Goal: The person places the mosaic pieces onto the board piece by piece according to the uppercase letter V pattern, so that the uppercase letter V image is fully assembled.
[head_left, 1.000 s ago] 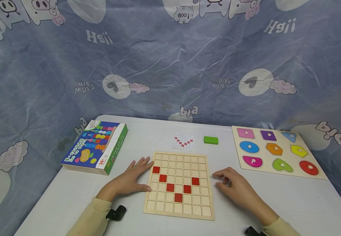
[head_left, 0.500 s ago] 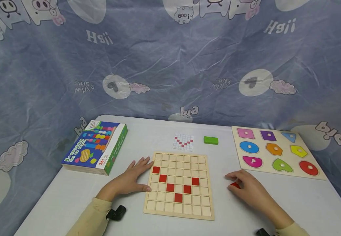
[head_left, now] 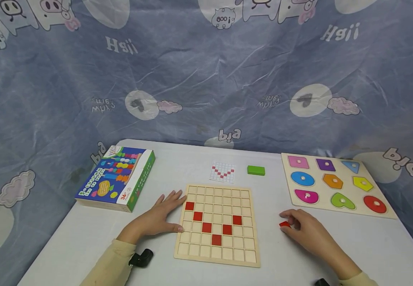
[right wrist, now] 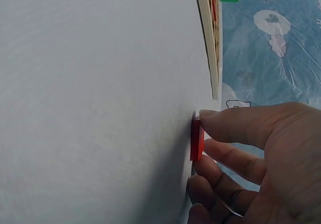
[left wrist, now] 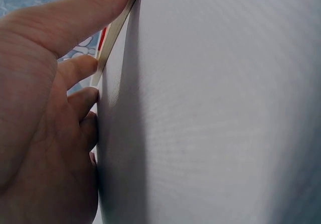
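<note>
A wooden grid board lies on the white table with several red square tiles set in its cells in a V shape. Spread along its left edge, my left hand touches the frame with thumb and fingertips; the left wrist view shows the thumb on the rim. To the right of the board, my right hand pinches a loose red tile between thumb and fingers. The right wrist view shows that tile standing on edge, close to the tabletop.
Behind the board lie a pattern card with a red V and a green block. A boxed toy sits at the left. A shape puzzle board with knobbed pieces lies at the right. A patterned curtain hangs behind the table.
My right hand has moved right, away from the board's edge, and now has a loose red tile at its fingertips. My left hand and the board have stayed in place.
</note>
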Demonstrator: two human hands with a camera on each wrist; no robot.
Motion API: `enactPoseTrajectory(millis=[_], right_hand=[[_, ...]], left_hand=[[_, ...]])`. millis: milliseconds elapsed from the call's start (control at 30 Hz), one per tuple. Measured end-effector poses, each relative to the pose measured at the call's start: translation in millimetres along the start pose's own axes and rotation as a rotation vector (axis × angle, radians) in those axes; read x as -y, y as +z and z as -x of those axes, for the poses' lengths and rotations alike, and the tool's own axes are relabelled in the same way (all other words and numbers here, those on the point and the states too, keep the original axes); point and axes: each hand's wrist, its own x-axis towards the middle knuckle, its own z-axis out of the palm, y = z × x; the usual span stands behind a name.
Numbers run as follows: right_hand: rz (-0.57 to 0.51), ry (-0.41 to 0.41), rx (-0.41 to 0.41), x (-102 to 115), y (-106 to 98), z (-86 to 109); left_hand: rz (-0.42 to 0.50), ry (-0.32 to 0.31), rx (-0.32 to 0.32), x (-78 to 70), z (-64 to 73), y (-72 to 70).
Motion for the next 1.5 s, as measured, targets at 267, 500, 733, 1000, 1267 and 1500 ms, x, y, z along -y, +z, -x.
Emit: enactPoseTrajectory(millis=[267,500,733,1000,1267,1500], right_hand=[[-0.045,0.010,0.009,3.5,3.1,-2.0],[-0.072,-0.039,-0.002,15.2,9.4,-5.6],[-0.087,-0.061,0.008,27.6,16.3,-9.6],[-0.075,-0.068,0.001,32.4,18.9,-11.8],[-0.049,-0.062,-0.014,31.5,19.1,-11.9],[-0.062,-0.072,-0.014,31.3,19.2,-11.6]], left_hand=[[-0.003,0.001,0.004,-0.3,-0.6,0.9],[-0.001,0.011,0.000,-0.9,-1.4,1.3],[0.000,0.011,0.000,-2.1,-1.1,1.1],[-0.005,0.004,-0.001,-2.4,-1.3,0.9],[-0.004,0.008,0.000,-1.2,-1.2,1.5],[0.001,0.011,-0.002,-1.2,-1.1,1.1]])
